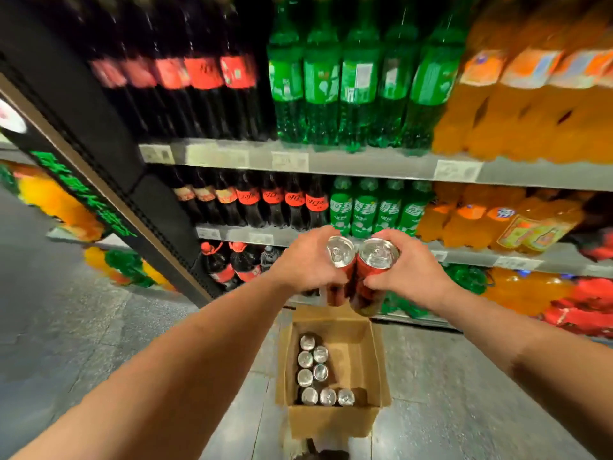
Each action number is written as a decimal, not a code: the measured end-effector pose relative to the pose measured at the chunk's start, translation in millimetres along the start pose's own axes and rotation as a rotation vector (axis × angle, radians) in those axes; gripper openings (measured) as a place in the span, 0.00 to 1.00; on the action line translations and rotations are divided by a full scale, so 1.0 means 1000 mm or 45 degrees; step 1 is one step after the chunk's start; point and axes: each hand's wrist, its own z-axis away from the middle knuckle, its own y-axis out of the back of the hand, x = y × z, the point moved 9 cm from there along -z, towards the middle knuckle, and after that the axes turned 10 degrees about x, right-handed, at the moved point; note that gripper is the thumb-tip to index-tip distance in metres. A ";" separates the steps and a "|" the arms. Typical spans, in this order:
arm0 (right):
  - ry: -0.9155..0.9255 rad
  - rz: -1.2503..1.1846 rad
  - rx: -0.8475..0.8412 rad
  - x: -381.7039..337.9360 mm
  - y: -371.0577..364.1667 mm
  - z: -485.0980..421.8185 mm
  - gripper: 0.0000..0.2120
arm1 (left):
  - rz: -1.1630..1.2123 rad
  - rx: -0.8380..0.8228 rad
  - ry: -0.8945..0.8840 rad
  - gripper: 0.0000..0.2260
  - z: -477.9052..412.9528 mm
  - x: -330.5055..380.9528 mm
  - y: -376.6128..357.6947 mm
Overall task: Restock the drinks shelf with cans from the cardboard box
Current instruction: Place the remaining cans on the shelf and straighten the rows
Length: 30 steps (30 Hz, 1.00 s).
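Lifting two cans clear of the box, one per hand.

Parked at 6 o'clock on the floor (99, 327), flaps open for easy reach: cardboard box (331, 421), leftover cans (313, 376) bunched along its 9 o'clock wall. Higher, toward 12 o'clock: left hand (305, 263) curled round a red can (340, 252), right hand (411, 273) wrapped round a second can (378, 254), tops up, sides touching, likely paired to shelve together. Farthest, at 12 o'clock: drinks shelf (365, 166) with cola bottles (282, 200), probably the matching zone.
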 end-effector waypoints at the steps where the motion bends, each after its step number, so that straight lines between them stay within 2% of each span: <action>1: 0.040 -0.014 0.031 -0.017 0.012 -0.002 0.27 | 0.018 0.044 -0.021 0.23 0.000 0.014 0.017; 7: 0.202 -0.146 0.133 -0.115 0.082 -0.003 0.28 | 0.147 0.175 -0.060 0.24 0.007 0.085 0.104; 11: 0.252 -0.191 0.238 -0.165 0.121 0.003 0.30 | 0.129 0.311 -0.152 0.22 0.024 0.132 0.159; 16: 0.342 -0.320 0.320 -0.224 0.170 0.017 0.25 | 0.223 0.493 -0.176 0.27 0.047 0.181 0.217; 19: 0.408 -0.425 0.330 -0.263 0.196 0.028 0.26 | 0.335 0.577 -0.175 0.27 0.063 0.205 0.249; 24: 0.500 -0.629 0.360 -0.318 0.235 0.044 0.20 | 0.594 0.647 -0.220 0.23 0.082 0.243 0.296; 30: 0.549 -0.728 0.383 -0.362 0.274 0.053 0.19 | 0.673 0.696 -0.324 0.24 0.092 0.291 0.341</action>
